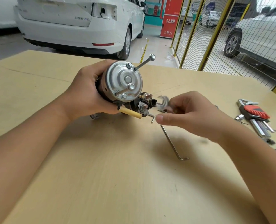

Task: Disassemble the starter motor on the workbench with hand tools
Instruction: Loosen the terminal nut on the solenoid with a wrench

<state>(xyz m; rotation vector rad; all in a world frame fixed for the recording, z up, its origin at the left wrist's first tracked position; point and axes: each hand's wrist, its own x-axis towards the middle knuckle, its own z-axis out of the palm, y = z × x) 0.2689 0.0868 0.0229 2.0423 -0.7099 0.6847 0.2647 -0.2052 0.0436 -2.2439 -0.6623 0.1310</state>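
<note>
Head view: your left hand point(87, 96) grips the motor point(122, 81) mid-bench; right hand point(187, 113) pinches a blurred spanner point(163, 102) beside the terminals point(146, 101). Seat it square on the nut, keep the motor braced.

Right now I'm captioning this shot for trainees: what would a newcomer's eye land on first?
The silver-capped starter motor at centre, gripped by the left hand, with one long bolt sticking far out of its end cap. Beside it the right hand pinches a blurred open-end wrench at the terminals. A red-handled hex key set lies on the workbench's right edge.
</note>
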